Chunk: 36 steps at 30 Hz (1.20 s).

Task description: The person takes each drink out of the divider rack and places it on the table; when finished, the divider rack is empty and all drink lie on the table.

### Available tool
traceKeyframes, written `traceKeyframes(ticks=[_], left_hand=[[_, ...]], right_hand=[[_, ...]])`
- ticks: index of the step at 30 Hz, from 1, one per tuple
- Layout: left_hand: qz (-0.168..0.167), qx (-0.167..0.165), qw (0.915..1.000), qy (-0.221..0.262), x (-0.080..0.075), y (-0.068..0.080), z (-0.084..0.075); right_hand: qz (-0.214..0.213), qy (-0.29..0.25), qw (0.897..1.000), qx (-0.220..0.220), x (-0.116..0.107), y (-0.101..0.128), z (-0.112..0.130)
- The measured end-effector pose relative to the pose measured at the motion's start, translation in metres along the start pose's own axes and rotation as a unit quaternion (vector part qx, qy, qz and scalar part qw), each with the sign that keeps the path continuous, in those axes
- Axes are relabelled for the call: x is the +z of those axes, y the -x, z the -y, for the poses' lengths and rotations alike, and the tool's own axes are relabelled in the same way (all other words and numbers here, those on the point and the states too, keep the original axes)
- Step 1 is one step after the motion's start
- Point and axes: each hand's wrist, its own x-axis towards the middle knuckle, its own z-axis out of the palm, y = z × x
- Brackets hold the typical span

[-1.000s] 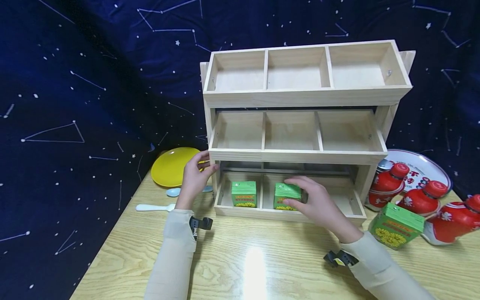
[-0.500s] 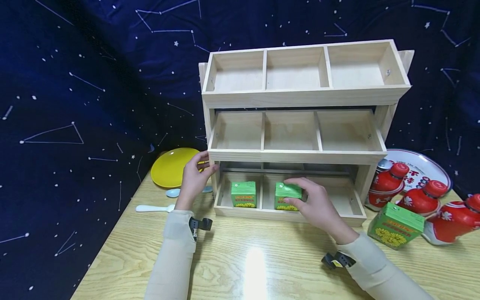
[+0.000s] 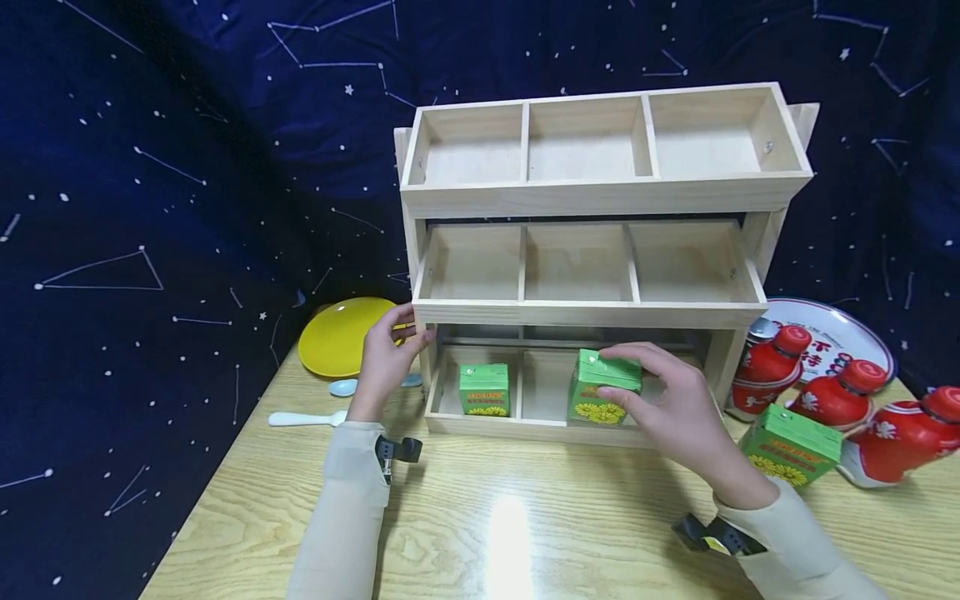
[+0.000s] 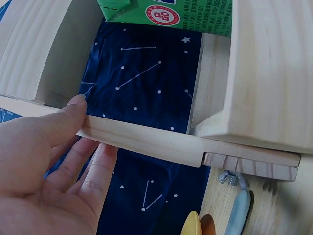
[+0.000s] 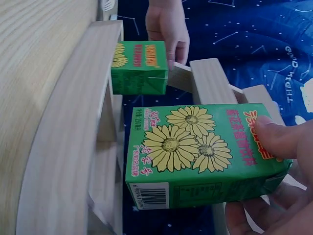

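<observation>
A wooden three-tier shelf (image 3: pixel 592 314) with divided trays stands on the table. My right hand (image 3: pixel 678 412) pinches a green drink carton (image 3: pixel 596 408) between thumb and fingers, raised over the bottom tray's middle compartment. Yellow flowers on that carton (image 5: pixel 181 152) show plainly in the right wrist view, where it is tipped on its side. My left hand (image 3: pixel 386 360) grips the left side post; in the left wrist view its thumb and fingers lie on either side of the wooden strip (image 4: pixel 142 139). Another green carton (image 3: pixel 483 390) sits in the bottom-left compartment.
Right of the shelf stand a green carton (image 3: pixel 791 446), several red bottles (image 3: pixel 836 398) and a white plate (image 3: pixel 862 337). At the left lie a yellow plate (image 3: pixel 341 337), a white spoon handle (image 3: pixel 300 419) and a light-blue utensil (image 3: pixel 343 387). A dark starry cloth (image 3: pixel 187 208) hangs behind.
My right hand has lifted the carton from the bottom tray's middle compartment and moved it right and up. My left hand keeps its place on the shelf post.
</observation>
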Motion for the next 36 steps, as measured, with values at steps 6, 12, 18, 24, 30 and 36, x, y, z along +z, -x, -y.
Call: traceKeyframes(ticks=[6,12,18,24,30,36], left_hand=[[-0.001,-0.002,1.0,0.0,0.0,0.0,0.001],[-0.002,-0.001,1.0,0.0,0.0,0.0,0.0],[-0.003,-0.005,1.0,0.0,0.001,0.0,0.0],[0.0,-0.007,1.0,0.001,0.0,0.001,0.0],[0.0,-0.006,1.0,-0.002,0.001,0.001,0.0],[-0.003,0.0,1.0,-0.004,0.001,0.001,0.001]], right_hand=[[0.004,-0.004,1.0,0.021,-0.021,0.012,0.003],[0.005,0.054,0.997,0.058,-0.044,0.033,-0.002],[0.002,0.091,0.992,0.087,-0.063,0.057,-0.014],[-0.002,0.106,0.989,0.104,-0.075,0.078,-0.025],[0.006,0.141,0.979,0.145,-0.085,0.094,-0.036],[-0.003,0.152,0.978,0.139,-0.088,0.105,-0.049]])
